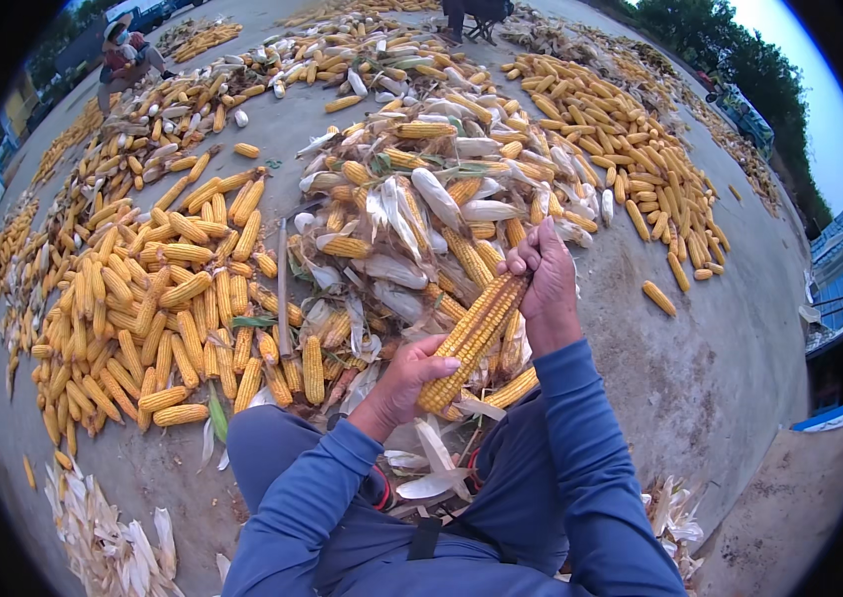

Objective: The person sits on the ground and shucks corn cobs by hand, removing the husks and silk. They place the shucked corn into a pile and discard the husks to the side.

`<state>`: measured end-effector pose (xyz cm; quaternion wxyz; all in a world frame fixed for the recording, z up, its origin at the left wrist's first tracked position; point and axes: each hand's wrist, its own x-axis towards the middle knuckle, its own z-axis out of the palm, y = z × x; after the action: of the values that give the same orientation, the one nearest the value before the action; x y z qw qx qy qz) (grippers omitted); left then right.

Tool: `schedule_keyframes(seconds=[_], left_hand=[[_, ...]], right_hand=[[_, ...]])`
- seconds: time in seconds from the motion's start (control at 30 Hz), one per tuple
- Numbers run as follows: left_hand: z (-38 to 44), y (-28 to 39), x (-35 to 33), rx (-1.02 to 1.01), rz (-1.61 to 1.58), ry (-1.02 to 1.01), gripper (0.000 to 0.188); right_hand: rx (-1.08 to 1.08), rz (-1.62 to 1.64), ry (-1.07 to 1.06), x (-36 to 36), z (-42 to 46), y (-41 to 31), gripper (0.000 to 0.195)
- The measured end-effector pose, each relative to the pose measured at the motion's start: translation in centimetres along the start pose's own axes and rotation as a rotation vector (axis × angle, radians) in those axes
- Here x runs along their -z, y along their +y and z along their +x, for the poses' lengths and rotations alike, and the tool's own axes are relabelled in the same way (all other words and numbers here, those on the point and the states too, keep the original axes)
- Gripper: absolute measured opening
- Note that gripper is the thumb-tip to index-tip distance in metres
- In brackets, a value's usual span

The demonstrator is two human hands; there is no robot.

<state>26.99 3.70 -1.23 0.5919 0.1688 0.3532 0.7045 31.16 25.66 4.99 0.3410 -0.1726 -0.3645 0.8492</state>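
Observation:
A husked yellow ear of corn point(473, 339) slants between my two hands above my knees. My left hand point(410, 377) grips its lower left end, thumb lying on the kernels. At its upper right end, my right hand point(544, 280) is closed around the dark stem end, fingers curled. Beyond them lies a heap of partly husked corn ears point(429, 201) with pale, dry husks. On the left is a large pile of bare yellow ears point(160, 321). A long wooden handle point(283, 291) rests between the two heaps.
Another pile of bare ears point(645, 157) stretches along the right, with a single ear point(658, 298) near it. Loose husks point(112, 537) lie at the lower left and between my feet. A person in a hat point(123, 56) sits far left; another person's legs point(455, 19) show at the top.

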Motion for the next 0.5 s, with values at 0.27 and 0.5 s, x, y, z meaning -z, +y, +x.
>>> schedule_keyframes(seconds=[0.27,0.5], left_hand=[[-0.2,-0.1,-0.6,-0.076,0.152,0.064,0.047],[-0.5,-0.3,-2.9,-0.052,0.064,0.151,0.045]], right_hand=[[0.281,-0.319,-0.054,-0.7,-0.8,-0.2,0.037],[0.409,-0.493,-0.044,-0.3,-0.3,1.0,0.032]])
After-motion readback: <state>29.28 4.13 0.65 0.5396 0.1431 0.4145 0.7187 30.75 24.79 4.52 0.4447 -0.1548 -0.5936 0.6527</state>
